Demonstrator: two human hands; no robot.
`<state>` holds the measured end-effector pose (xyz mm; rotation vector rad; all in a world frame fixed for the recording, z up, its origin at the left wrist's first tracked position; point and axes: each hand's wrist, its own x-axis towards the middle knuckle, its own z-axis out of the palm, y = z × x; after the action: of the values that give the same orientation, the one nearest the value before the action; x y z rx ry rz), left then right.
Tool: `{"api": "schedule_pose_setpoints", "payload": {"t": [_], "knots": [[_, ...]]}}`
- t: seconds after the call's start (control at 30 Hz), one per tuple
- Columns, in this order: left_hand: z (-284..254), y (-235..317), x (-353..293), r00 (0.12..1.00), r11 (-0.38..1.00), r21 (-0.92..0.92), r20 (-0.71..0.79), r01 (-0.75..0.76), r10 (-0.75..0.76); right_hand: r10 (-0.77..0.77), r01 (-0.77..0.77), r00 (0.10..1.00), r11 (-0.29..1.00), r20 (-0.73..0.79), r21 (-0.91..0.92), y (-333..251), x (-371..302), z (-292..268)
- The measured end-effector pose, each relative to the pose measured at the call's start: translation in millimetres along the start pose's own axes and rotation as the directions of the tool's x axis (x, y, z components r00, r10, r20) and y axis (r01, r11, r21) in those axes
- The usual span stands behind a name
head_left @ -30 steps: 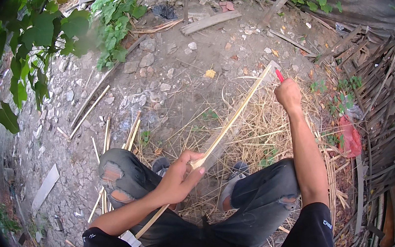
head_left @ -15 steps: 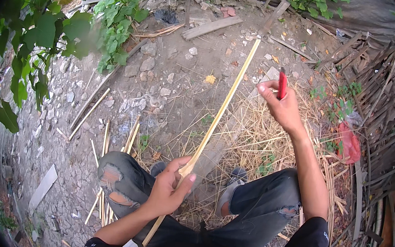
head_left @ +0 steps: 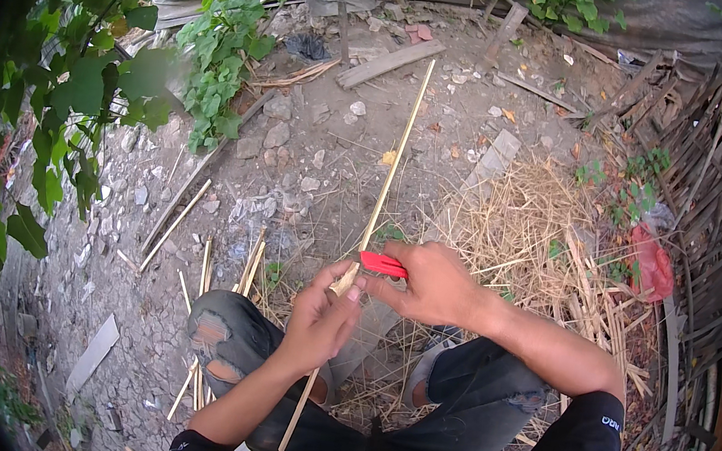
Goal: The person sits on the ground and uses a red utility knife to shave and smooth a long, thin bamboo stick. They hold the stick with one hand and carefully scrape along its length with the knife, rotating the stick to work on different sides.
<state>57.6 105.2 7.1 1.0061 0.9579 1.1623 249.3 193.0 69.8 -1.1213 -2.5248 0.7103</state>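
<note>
A long, thin, pale bamboo strip [head_left: 397, 156] runs from my lap up and away over the ground. My left hand [head_left: 319, 318] is closed round it between thumb and fingers, with the lower end sticking out below the palm. My right hand [head_left: 433, 283] grips a red-handled utility knife [head_left: 383, 264]. The knife's front end lies against the strip just above my left fingers; the blade itself is hard to make out. Both hands are close together above the gap between my knees.
Dry shavings [head_left: 523, 223] are heaped to the right, beside a wooden board [head_left: 490, 160]. More pale strips [head_left: 254, 262] lie by my left knee. Stacked slats [head_left: 710, 169] line the right edge, near a red plastic bag [head_left: 650, 261]. Leafy vines [head_left: 81, 83] hang at the left.
My right hand has come down and left, bringing the knife from above the shavings to the strip. The strip's far end has swung left and now looks narrower.
</note>
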Motion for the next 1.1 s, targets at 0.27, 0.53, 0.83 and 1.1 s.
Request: {"api": "schedule_pose_setpoints", "payload": {"t": [0.27, 0.53, 0.83, 1.1], "knots": [[5.0, -15.6, -2.8, 0.997, 0.997, -0.017, -0.017, 0.070, -0.070, 0.157, -0.182, 0.982, 0.933, -0.103, -0.312, 38.1, 6.0, 19.9], [5.0, -21.7, -23.7, 0.982, 0.956, -0.223, 0.050, 0.189, -0.182, 0.136, -0.149, 0.989, 0.942, -0.063, -0.302, 53.8, 2.5, 13.6], [-0.4, -8.4, -44.0, 0.983, 0.971, -0.167, 0.106, 0.169, -0.153, 0.248, -0.280, 0.959, 0.904, -0.138, -0.324, 94.6, 30.7, 24.5], [-17.1, -9.4, -86.4, 0.973, 0.993, 0.058, 0.202, 0.101, -0.111, 0.500, -0.623, 0.702, 0.776, -0.507, -0.098, 201.7, -2.7, -48.1]]}}
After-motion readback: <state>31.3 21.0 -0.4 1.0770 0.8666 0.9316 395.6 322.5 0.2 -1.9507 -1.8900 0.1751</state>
